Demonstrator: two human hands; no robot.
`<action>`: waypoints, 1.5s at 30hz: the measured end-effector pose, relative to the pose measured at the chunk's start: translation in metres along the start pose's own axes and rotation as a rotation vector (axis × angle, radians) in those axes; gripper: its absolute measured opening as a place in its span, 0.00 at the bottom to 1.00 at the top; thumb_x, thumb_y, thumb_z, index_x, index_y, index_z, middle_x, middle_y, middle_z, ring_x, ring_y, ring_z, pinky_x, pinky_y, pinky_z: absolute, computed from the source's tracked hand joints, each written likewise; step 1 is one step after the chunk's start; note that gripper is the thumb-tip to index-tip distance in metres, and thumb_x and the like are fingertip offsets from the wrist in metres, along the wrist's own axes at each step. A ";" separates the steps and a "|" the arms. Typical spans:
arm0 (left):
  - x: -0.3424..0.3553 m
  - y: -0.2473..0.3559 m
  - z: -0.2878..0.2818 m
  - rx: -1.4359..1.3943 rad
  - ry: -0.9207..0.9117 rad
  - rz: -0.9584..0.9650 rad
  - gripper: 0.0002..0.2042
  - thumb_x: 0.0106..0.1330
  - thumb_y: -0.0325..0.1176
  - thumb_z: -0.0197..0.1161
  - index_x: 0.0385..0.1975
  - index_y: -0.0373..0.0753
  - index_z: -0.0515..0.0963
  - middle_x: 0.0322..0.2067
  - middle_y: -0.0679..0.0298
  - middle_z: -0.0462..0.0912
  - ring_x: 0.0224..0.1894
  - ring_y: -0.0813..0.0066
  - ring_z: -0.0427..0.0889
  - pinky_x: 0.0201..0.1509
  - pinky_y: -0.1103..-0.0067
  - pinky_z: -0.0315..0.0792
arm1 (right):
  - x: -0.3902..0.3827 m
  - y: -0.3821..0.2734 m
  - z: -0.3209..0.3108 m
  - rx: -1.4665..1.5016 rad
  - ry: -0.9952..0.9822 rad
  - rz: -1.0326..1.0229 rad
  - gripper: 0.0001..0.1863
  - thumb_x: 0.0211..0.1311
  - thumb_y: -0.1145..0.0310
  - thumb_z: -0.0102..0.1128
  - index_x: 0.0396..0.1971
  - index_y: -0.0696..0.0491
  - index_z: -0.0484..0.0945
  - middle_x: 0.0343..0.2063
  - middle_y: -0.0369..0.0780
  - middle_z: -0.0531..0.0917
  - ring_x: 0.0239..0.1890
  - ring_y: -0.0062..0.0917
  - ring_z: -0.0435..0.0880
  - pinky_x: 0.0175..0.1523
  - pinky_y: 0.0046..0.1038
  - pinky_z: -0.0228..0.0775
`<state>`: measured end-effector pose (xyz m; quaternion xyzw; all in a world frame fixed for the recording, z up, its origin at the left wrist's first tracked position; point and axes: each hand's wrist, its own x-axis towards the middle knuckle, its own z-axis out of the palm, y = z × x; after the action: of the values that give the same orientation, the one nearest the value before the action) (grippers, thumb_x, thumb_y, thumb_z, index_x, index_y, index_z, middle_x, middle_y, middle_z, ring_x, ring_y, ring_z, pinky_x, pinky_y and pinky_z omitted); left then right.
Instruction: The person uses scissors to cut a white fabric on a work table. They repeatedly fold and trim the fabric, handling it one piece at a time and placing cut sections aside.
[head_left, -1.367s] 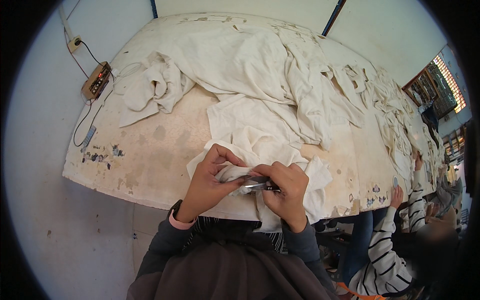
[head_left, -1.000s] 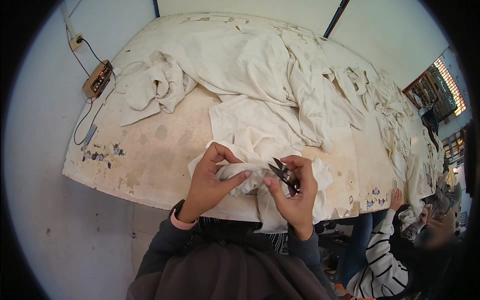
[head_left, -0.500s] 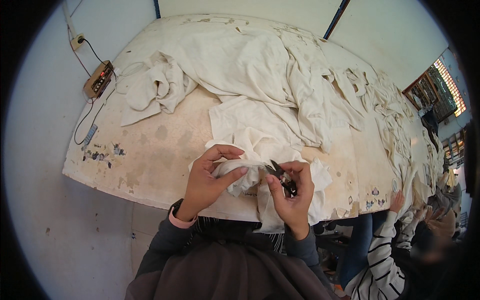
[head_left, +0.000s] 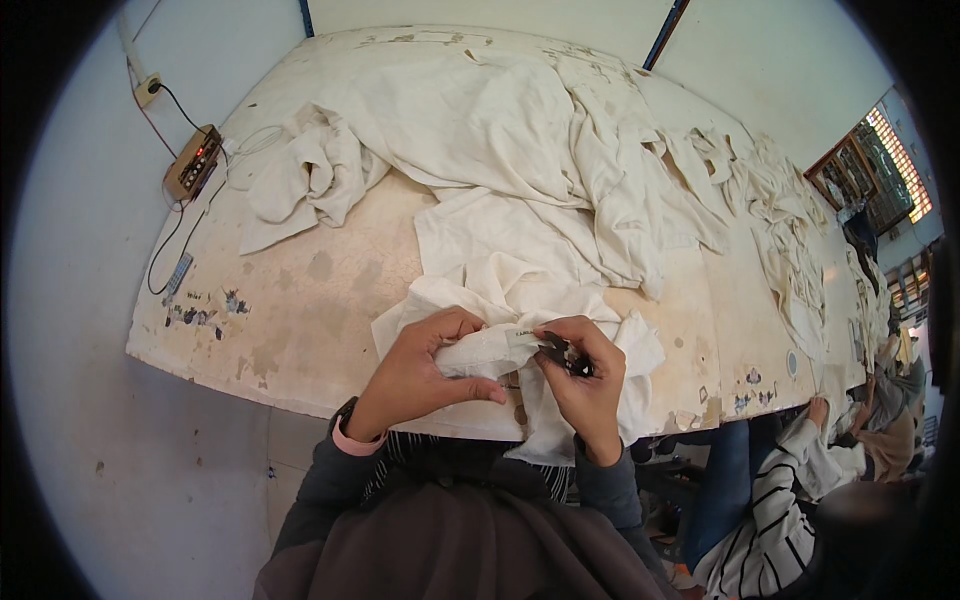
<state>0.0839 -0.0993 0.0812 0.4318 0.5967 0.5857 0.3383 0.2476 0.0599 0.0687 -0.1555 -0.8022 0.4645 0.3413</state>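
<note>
An off-white garment (head_left: 462, 354) of soft cloth is bunched up near the table's front edge. My left hand (head_left: 408, 372) curls round a folded band of it, fingers behind and thumb stretched out below. A small pale label with dark print (head_left: 520, 338) shows at the band's right end. My right hand (head_left: 588, 385) holds small dark thread snips (head_left: 566, 356) in its palm and fingers. Its fingertips press on the cloth beside the label. Part of the snips is hidden by the fingers. One tail of the garment hangs over the table edge below my right hand.
More off-white cloth (head_left: 470, 125) is heaped across the worn pale table (head_left: 320, 350). At the left are a brown box with a red light (head_left: 193, 163), a cable and a grey remote (head_left: 179, 272). A person in a striped sleeve (head_left: 780, 490) works at the right.
The cloth band has been turned, so the label now shows. My left thumb has moved off the cloth's edge and downward. The snips' blades no longer point up; my right fingers pinch near the label.
</note>
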 end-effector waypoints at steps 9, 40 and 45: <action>0.002 -0.001 0.017 -0.427 0.089 -0.167 0.14 0.60 0.28 0.78 0.38 0.41 0.77 0.35 0.73 0.83 0.37 0.90 0.78 0.42 0.86 0.71 | 0.004 -0.018 0.003 0.169 0.128 0.005 0.14 0.50 0.80 0.76 0.39 0.59 0.84 0.36 0.41 0.85 0.38 0.26 0.85 0.44 0.24 0.75; 0.010 -0.024 -0.005 -0.448 0.130 -0.133 0.21 0.61 0.25 0.76 0.51 0.37 0.73 0.42 0.67 0.83 0.45 0.81 0.81 0.52 0.80 0.77 | -0.009 -0.007 -0.001 0.252 -0.017 0.349 0.14 0.62 0.78 0.73 0.46 0.59 0.82 0.42 0.35 0.85 0.38 0.12 0.83 0.38 0.13 0.73; 0.015 -0.019 -0.001 -0.245 0.098 -0.104 0.20 0.64 0.30 0.76 0.51 0.37 0.73 0.41 0.66 0.84 0.45 0.82 0.81 0.51 0.81 0.77 | -0.012 0.000 -0.003 0.421 -0.058 0.364 0.09 0.65 0.79 0.71 0.44 0.61 0.84 0.40 0.36 0.86 0.43 0.14 0.84 0.46 0.17 0.75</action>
<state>0.0741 -0.0847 0.0636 0.3268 0.5581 0.6561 0.3890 0.2584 0.0549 0.0649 -0.2094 -0.6564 0.6789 0.2539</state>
